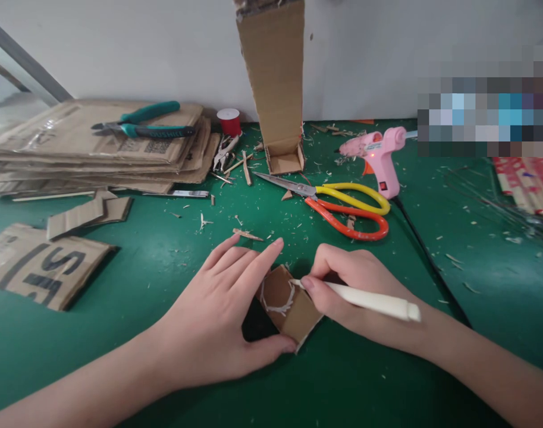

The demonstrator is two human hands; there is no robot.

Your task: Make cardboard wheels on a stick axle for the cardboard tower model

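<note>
A small piece of brown cardboard [303, 315] lies tilted on the green table, with a white, branching ring drawn on it. My left hand [229, 303] holds this piece, the thumb at its lower corner and the index finger stretched along its far side. The other left fingers are spread toward the table. Pinched in my right hand [351, 279] is a white marker pen [369, 302], its tip touching the right side of the ring. Part of the cardboard's left edge is hidden beneath my left hand.
Scissors [329, 199] and a pink glue gun [385, 160] with a black cord lie ahead. A tall cardboard stand [278, 77] rises by the wall. Pliers [141, 125] rest on stacked cardboard [66, 134]. A red spool [229, 123] and scattered scraps are nearby.
</note>
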